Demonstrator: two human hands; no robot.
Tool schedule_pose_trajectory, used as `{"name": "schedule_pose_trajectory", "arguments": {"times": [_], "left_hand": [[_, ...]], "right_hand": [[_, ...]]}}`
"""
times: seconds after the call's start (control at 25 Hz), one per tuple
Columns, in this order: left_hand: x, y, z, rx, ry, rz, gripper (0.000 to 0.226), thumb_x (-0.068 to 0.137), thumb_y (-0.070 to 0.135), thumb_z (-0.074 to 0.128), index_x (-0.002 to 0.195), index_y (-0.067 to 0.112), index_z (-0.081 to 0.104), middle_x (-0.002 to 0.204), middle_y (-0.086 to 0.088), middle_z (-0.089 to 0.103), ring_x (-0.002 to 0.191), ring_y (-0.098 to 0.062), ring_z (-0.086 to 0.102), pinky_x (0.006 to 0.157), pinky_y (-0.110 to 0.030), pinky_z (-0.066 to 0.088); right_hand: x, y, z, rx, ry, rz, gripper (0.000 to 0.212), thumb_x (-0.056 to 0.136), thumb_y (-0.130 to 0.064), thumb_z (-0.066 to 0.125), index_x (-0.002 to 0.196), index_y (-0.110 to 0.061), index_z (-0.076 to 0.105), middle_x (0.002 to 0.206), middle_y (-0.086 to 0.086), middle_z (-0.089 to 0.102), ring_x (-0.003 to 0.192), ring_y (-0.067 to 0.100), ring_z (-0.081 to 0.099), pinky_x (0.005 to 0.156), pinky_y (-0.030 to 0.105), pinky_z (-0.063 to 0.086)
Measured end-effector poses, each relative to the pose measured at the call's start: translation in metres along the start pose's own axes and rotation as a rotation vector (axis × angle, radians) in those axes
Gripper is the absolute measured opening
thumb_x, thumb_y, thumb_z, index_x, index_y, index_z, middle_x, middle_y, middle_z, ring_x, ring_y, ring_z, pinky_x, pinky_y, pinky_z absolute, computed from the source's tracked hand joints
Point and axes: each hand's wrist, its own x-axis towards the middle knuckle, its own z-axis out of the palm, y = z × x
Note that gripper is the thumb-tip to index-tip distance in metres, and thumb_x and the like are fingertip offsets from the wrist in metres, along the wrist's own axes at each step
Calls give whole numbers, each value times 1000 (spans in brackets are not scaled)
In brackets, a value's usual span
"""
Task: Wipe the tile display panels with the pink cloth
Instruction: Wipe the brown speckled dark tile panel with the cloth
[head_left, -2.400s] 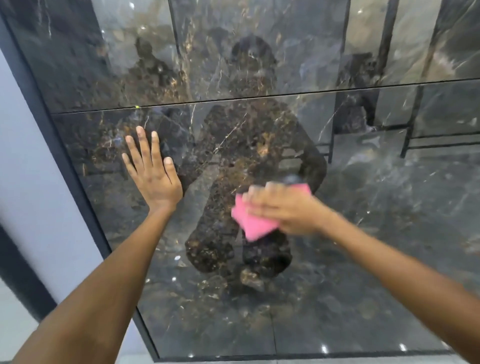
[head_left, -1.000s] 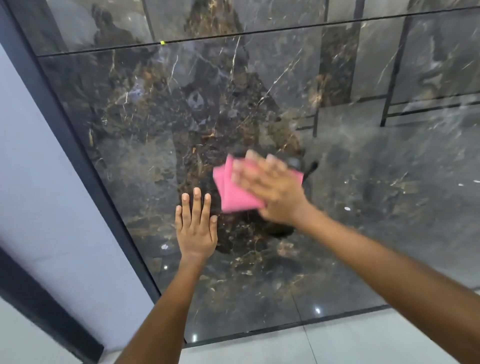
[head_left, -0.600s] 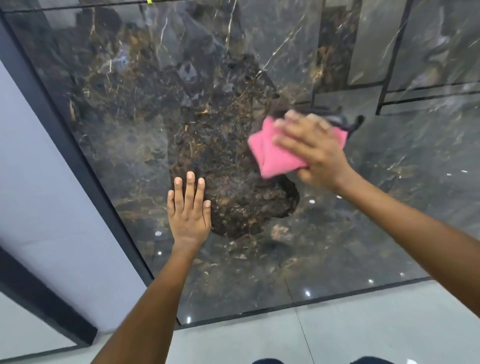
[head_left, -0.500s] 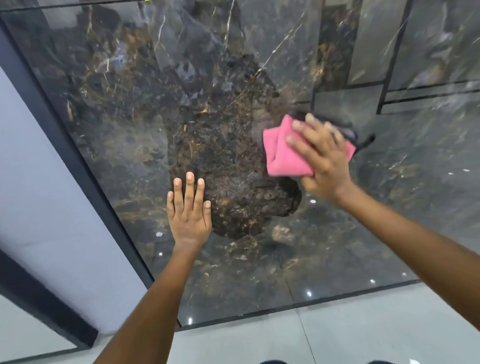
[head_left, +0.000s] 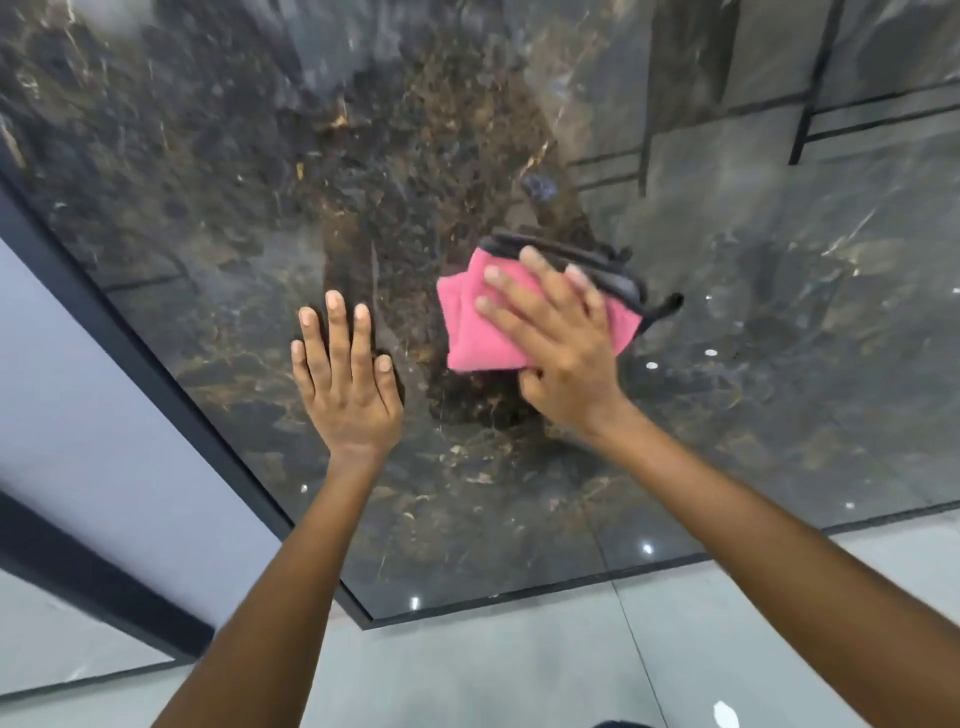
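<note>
Wiping is under way in the head view, the only view given. The folded pink microfibre cloth with a dark trimmed edge (head_left: 480, 332) is pressed flat against the glossy dark marble-patterned tile display panel (head_left: 779, 338) by the right hand (head_left: 558, 353). That hand's fingers (head_left: 506, 283) are laid straight and spread over the cloth, with the thumb tucked at the cloth's lower edge; whether the thumb is curled under the fabric cannot be told. The left hand (head_left: 345, 379) is laid flat on the same panel just beside the cloth, its fingers (head_left: 336, 325) straight and close together, nothing being held; it is judged to serve as a brace.

The cloth is found in the lower middle of the panel, well above the thin dark bottom edge (head_left: 571, 592) and the pale grey floor tiles (head_left: 519, 670). A dark frame strip (head_left: 145, 364) and a pale wall (head_left: 78, 415) are seen at the left.

As to progress, no dust line or wet streak is visible, and the upper part of the picture is blurred, so wiped areas cannot be told from unwiped ones. The task is judged to be mid-course: the lowest band of this panel, near its bottom edge, probably remains to be covered, and any further panels are not shown.
</note>
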Motion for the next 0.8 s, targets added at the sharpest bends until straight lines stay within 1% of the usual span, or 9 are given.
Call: {"name": "schedule_pose_trajectory", "arguments": {"times": [0.08,0.16,0.24,0.28,0.4,0.52,0.64,0.72,0.8], "left_hand": [[-8,3,0,17,-14,-25,51,106,33,18,156,27,9,162,13,-2,150,-14,0,122,-34,5],[-37,9,-1,30,-81,-66,53,106,33,18,156,27,3,162,12,-8,150,-14,-6,122,-36,3],[-80,10,-1,38,-139,-71,54,106,35,17,156,27,-2,162,10,-12,150,-17,-10,121,-39,2],[-93,7,2,48,-145,-45,53,106,36,16,156,27,-2,163,9,-11,150,-18,-10,121,-40,2],[-97,2,13,78,-104,-58,52,106,35,16,156,26,4,163,7,-5,151,-19,-4,122,-38,4],[-98,8,15,63,-66,-96,52,106,34,16,156,25,6,163,8,-4,151,-19,-3,122,-39,6],[-102,9,14,51,-73,-116,52,106,35,15,156,26,5,163,10,-6,150,-17,-5,122,-38,4],[-103,9,14,48,-88,-137,52,106,35,15,156,26,4,163,11,-7,150,-16,-6,122,-38,3],[-110,12,14,55,-105,-154,52,106,35,15,156,26,2,162,11,-9,150,-17,-8,122,-39,1]], "right_hand": [[-65,-28,29,-82,-141,-235,67,76,5,52,140,-15,46,148,2,43,141,28,31,113,41,27],[-153,-49,41,-104,-503,-542,90,75,3,69,151,-14,25,154,1,33,147,23,17,114,39,32],[-190,-46,38,-114,-687,-670,105,64,-6,84,151,-14,25,152,-1,37,144,18,24,122,38,10],[-181,-38,35,-95,-606,-644,98,64,-5,84,147,-15,34,149,-2,42,141,18,31,122,38,3],[-103,3,20,-27,-130,-336,70,71,5,67,135,-18,50,144,0,47,133,23,42,116,41,15],[-98,36,9,-83,65,32,70,70,-2,67,136,-20,50,148,2,45,142,25,33,114,42,19],[-193,11,20,-276,-183,-112,75,80,-13,65,146,-24,31,161,1,15,147,26,18,118,44,9],[-247,0,23,-324,-541,-423,100,63,-7,77,149,-21,26,160,-1,15,145,23,17,121,43,-3],[-247,-4,21,-300,-548,-564,94,64,-3,74,147,-19,32,156,-1,26,143,22,23,121,42,-4]]}}
